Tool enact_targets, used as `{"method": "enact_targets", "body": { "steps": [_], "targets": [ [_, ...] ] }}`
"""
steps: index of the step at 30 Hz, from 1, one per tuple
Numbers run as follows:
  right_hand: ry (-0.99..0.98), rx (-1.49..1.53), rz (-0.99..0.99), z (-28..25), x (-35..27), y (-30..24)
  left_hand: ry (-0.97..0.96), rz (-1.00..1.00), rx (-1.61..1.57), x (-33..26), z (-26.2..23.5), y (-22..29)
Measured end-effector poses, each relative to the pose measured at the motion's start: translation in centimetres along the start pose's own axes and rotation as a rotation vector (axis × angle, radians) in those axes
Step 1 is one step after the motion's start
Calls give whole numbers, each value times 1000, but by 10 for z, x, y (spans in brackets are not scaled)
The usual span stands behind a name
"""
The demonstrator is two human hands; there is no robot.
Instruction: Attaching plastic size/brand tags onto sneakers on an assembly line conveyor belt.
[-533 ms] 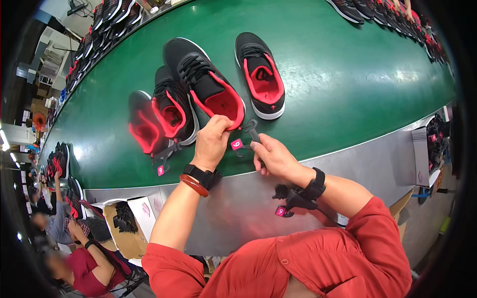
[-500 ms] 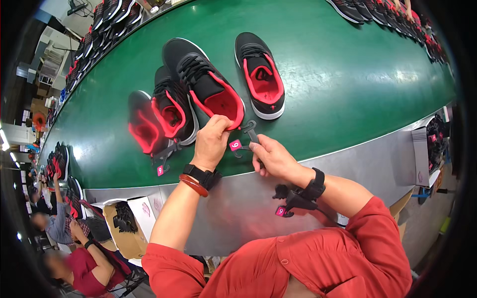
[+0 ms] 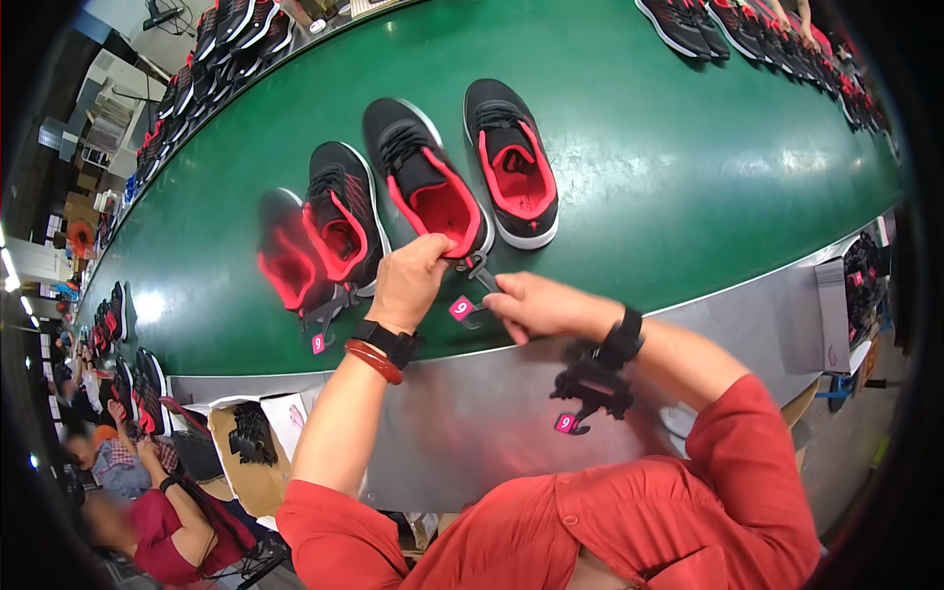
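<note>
My left hand (image 3: 409,285) is closed on the heel collar of a black sneaker (image 3: 433,192) with a red lining, thumb inside the opening. My right hand (image 3: 543,305) pinches a black plastic shoe hanger (image 3: 482,275) with a pink tag; its hooked end meets that heel, and I cannot tell whether it is fastened there. Close on the right lies a matching sneaker (image 3: 511,162). To the left sits another sneaker pair, the nearer-to-me heels at a second tagged hanger (image 3: 323,313). Beneath my right wrist, more black hangers (image 3: 595,393) lie on the metal ledge.
The green table (image 3: 669,197) curves away, with a grey metal ledge (image 3: 442,413) along my side. Rows of sneakers (image 3: 216,49) line the far left; others (image 3: 728,29) stand far right. Boxes of hangers (image 3: 251,433) flank me. A co-worker in dark red (image 3: 187,531) sits at left.
The sneaker in my left hand has shifted right and toward me, beside its match. My right hand has brought the hanger's hooked end against its heel.
</note>
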State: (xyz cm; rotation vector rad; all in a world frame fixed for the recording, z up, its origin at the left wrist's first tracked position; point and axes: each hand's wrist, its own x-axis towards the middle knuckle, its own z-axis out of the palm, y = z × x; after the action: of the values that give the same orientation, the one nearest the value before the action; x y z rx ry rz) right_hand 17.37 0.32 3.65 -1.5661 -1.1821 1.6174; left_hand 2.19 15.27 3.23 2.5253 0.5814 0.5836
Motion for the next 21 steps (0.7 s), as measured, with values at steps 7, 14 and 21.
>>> {"method": "enact_targets", "body": {
  "steps": [7,14,21],
  "targets": [
    [218,-102,-41,13,9,-14,66,-10,41,1,-3,-3],
    [-204,-101,11,-4,11,-22,0,41,68,-12,-17,-3],
    [89,-473,-251,-35,4,-55,-147,160,286,-18,-20,18]
  ]
}}
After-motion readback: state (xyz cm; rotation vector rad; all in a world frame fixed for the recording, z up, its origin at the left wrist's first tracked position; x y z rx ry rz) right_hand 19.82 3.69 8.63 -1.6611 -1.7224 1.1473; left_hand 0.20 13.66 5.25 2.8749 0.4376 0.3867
